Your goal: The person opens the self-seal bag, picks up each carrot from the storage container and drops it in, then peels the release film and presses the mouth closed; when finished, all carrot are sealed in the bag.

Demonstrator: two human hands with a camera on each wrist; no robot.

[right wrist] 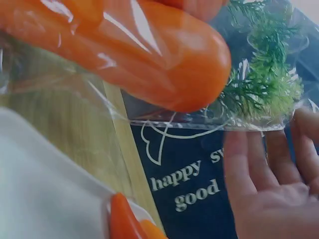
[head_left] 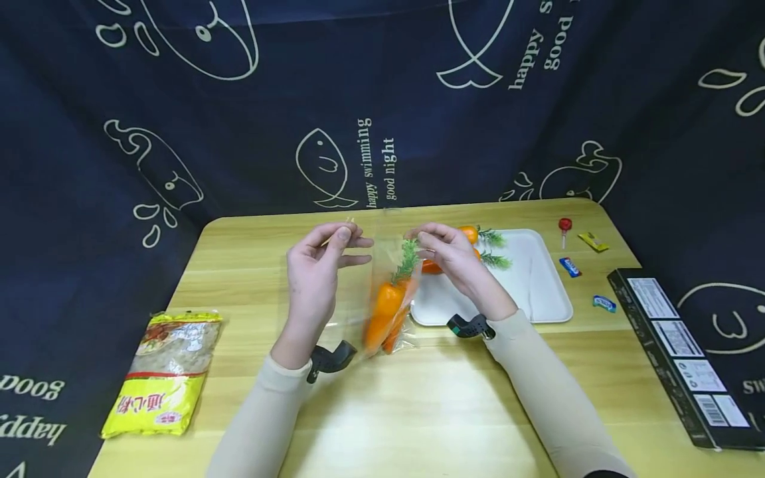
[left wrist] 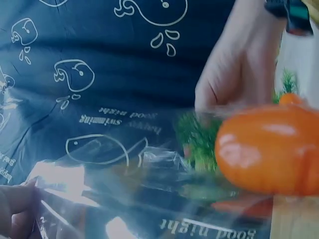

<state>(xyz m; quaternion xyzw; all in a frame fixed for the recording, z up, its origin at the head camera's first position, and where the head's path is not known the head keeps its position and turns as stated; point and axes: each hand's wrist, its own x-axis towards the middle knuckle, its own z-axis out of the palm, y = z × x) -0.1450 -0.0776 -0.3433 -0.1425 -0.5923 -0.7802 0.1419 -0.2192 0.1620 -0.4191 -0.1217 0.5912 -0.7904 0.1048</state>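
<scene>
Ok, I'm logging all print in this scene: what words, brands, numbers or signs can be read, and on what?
"happy swimming": dark blue cloth
"good night": the same cloth
"通心粉": yellow food bag
Too small to read: print on the black box, the three small wrapped sweets, and the food bag's smaller print.

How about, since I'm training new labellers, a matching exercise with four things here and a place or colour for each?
1. Bag
2. Tray
3. Packet
4. Box

A. plain white
B. black with white panels
C. between the left hand and right hand, carrots inside
D. partly yellow, on the table's left side

Pairs: 1-C, 2-A, 3-D, 4-B
</scene>
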